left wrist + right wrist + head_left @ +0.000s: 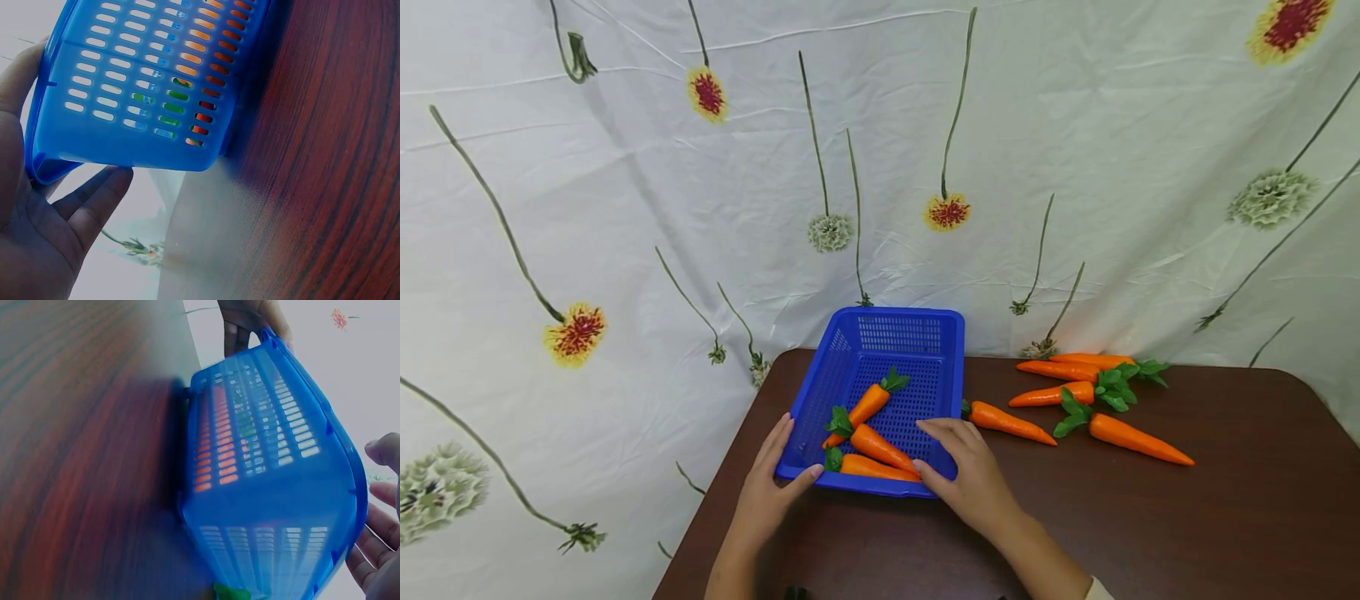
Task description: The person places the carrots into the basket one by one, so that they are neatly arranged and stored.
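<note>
A blue plastic basket with slotted walls stands on the table, three carrots with green tops inside. One carrot slants near the middle, another lies in front of it, and a third is along the front wall. My left hand holds the front left corner, thumb on the front rim and fingers along the left side. In the left wrist view its fingertips meet the basket's outer wall. My right hand is over the front right corner, fingers loosely bent, thumb off the rim in the right wrist view.
Right of the basket, one carrot lies close to its wall. Several more carrots lie farther right, the nearest pointing toward the table's right side. The dark brown table meets a white flowered cloth at the back.
</note>
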`<state>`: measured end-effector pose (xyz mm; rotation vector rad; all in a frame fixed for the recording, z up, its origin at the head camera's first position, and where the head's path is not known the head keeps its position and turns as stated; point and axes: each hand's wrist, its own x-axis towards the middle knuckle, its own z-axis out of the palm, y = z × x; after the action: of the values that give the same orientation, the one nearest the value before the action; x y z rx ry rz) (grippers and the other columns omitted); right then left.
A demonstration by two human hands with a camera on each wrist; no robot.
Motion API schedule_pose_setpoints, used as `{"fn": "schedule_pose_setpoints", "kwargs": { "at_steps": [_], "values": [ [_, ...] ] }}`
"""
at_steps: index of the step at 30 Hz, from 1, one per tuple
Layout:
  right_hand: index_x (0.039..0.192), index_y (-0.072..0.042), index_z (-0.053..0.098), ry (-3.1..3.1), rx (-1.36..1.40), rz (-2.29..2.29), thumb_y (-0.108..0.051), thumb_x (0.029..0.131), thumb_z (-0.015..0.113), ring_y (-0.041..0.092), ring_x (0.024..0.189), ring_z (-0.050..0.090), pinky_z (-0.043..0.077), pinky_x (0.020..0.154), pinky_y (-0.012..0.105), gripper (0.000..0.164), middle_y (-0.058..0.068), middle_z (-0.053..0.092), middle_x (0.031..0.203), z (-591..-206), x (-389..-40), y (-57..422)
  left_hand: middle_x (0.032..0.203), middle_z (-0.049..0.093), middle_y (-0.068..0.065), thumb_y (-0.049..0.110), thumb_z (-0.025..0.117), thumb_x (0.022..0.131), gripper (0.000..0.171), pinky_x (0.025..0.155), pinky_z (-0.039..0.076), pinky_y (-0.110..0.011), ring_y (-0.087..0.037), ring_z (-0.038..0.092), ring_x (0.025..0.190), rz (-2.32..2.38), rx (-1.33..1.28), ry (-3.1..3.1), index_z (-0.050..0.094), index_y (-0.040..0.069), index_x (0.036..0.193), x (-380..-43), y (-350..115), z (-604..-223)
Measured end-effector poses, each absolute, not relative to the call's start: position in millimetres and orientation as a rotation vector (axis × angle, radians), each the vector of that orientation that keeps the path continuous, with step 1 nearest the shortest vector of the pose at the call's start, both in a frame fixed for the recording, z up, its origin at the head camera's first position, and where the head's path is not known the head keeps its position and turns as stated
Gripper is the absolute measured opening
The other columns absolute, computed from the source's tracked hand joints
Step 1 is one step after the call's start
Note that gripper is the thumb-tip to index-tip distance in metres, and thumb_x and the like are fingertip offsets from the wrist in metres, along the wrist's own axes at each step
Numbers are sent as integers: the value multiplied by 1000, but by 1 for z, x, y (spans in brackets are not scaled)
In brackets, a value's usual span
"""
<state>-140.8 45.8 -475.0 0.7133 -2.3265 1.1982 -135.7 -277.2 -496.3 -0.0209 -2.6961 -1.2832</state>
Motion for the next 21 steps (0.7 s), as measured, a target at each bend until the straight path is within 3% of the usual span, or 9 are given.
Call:
{"fn": "schedule_pose_setpoints", "kwargs": {
  "at_steps": [11, 21],
  "values": [
    [131, -20, 68, -2361, 561, 1195, -22, 85, 83, 22, 124, 60, 52, 104, 49, 48, -1, 66, 129, -476, -148, 70, 169, 24, 3, 35, 78, 89, 85, 120, 27, -63, -32, 25, 155, -1299, -17, -2697, 31, 26, 160, -135, -276, -496],
    [130, -14, 68, -2395, 418, 1188, -19, 87, 81, 24, 118, 60, 55, 96, 50, 45, 4, 65, 126, -484, -159, 99, 169, 24, 3, 35, 78, 89, 86, 121, 26, -62, -32, 25, 155, -1305, -10, -2695, 31, 27, 160, -135, -277, -497]
  ]
}}
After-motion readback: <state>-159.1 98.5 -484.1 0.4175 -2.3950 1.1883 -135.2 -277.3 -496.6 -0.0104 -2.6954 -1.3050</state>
